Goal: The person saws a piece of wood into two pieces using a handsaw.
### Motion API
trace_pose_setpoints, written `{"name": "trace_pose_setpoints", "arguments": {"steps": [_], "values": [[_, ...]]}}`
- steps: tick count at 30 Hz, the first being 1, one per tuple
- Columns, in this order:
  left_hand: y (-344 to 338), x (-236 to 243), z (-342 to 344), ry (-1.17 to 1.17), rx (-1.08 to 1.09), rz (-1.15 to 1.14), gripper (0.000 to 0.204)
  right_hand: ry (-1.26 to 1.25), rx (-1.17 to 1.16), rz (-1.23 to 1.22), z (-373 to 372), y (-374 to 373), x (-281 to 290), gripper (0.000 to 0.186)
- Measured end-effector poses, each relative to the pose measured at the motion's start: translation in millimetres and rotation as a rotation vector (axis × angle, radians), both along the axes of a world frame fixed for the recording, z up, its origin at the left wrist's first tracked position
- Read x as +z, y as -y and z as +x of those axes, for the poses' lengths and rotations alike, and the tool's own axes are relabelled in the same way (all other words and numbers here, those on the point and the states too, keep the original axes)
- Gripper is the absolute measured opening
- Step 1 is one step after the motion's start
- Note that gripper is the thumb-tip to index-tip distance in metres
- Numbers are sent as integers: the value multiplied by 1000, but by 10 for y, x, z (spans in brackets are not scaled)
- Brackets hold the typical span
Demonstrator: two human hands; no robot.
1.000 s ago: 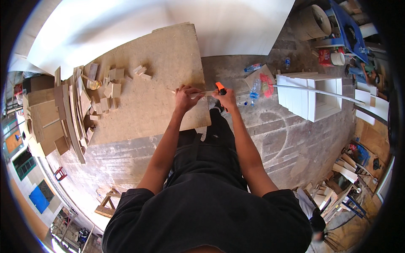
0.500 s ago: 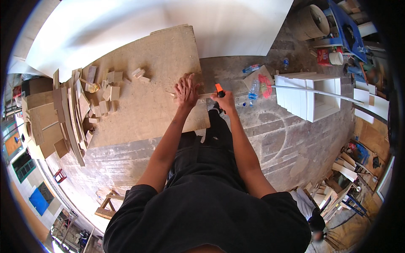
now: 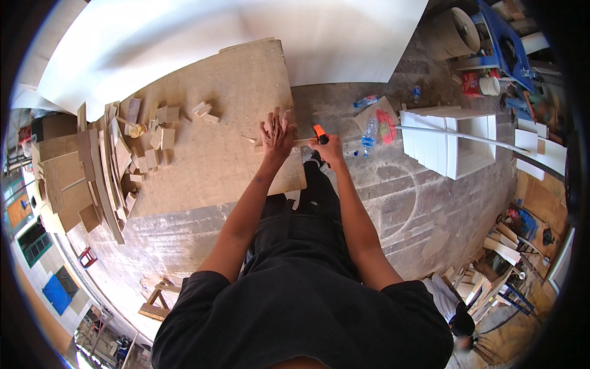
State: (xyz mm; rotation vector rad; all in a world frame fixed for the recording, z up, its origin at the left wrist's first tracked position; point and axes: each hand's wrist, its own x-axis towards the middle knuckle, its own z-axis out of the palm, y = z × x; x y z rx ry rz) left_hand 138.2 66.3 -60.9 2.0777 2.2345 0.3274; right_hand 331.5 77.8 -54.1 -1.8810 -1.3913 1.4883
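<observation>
on the wooden counter (image 3: 209,163), covering part of a wood strip (image 3: 259,149) beneath a spread left grip (image 3: 277,135). just past its edge, clutching an orange-and-black tool (image 3: 319,131) in the right grip (image 3: 330,149).

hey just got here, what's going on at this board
A person's left hand is spread over a thin wood strip near the right edge of the wooden board. The right hand, just beyond that edge, grips a tool with orange on it; its working end is hard to make out. Small wood blocks lie toward the board's left side.
</observation>
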Motion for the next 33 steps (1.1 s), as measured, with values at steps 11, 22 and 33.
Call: {"name": "trace_pose_setpoints", "arguments": {"steps": [11,22,33], "values": [[-43,95,23,203,13,-63,59,-11,-8,-45,12,4,15,26],[-48,102,22,201,15,-43,53,45,73,52,49,14,-139,23],[-24,108,-20,202,-3,-41,53,8,39,31,13,28,-138,27]]}}
